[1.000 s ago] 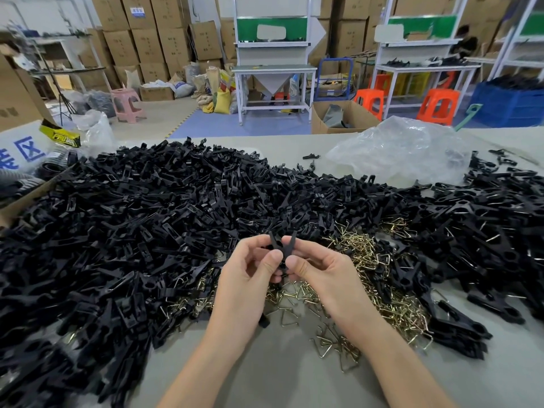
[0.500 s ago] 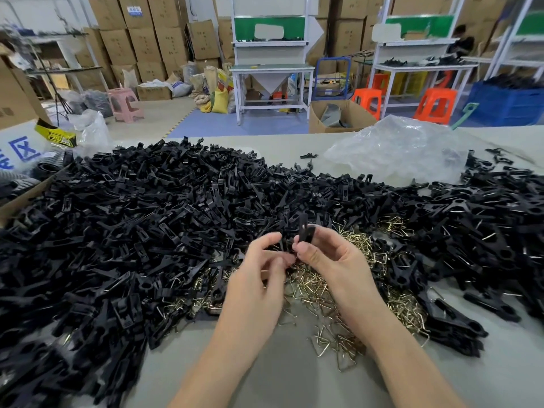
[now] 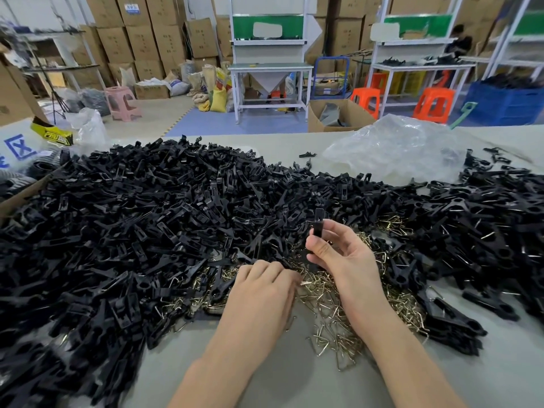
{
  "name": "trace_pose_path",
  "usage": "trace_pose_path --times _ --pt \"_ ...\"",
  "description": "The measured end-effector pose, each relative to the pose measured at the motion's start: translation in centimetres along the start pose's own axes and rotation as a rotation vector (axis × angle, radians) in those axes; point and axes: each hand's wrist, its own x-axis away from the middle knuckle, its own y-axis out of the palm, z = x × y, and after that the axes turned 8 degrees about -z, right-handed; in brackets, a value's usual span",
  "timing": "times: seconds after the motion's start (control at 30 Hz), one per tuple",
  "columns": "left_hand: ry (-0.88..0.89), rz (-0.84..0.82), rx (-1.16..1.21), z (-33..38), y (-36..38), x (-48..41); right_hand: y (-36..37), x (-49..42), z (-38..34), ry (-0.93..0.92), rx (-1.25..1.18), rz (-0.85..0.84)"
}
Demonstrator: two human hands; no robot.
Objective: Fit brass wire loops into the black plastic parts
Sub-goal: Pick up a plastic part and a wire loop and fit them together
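loop-fetching step: my right hand [image 3: 344, 260] pinches a black plastic part [image 3: 318, 222] upright; left hand [image 3: 262, 295] curls its fingers into the brass wire loops [image 3: 329, 307] on the bench [image 3: 279, 366], can't tell if one's caught. next i'd lift one loop and line it up with the part.

Plastic parts [image 3: 147, 216] in big heap were black, plain, little glossy. Single part [image 3: 318, 228] in right hand [image 3: 338, 254] was same black. Wire loops [image 3: 323, 295] were brass-yellow, shiny. Worktop [image 3: 294, 378] was pale grey-green, no pattern. Plastic bag [image 3: 397, 148] was clear, with whitish creases. Behind: cardboard boxes [image 3: 141, 33] brown; orange stools [image 3: 366, 100]; pink stool [image 3: 122, 101]; crate [image 3: 506, 104] deep blue; panel [image 3: 266, 26] on white rack green; sack [image 3: 218, 100] yellow; floor mat [image 3: 235, 128] blue-violet. White sign [image 3: 17, 148] at left carried blue characters.
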Motion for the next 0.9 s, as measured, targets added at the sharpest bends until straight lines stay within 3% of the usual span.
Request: trace_pose_path --times 0.2,0.33,0.47,0.7,0.77,0.9 --pt "-0.36 0.216 0.773 0.0 -1.4 -0.3 0.1 0.2 -0.1 0.051 -0.049 -0.136" --pt "-0.492 0.257 1.054 0.1 -1.7 -0.5 0.6 0.2 0.2 0.127 -0.177 -0.318" --pt "-0.489 0.22 1.109 0.1 -1.5 -0.5 0.9 0.3 0.2 0.143 -0.26 -0.36" --pt "-0.303 0.089 0.876 -0.1 -1.2 -0.1 1.1 0.6 -0.1 0.113 -0.245 -0.423" --pt "-0.337 0.095 0.882 -0.2 -1.2 -0.2 1.0 0.6 -0.1 0.106 -0.229 -0.406" --pt "-0.484 0.161 1.118 -0.3 -1.4 -0.6 0.7 0.6 0.0 0.096 -0.107 -0.322"
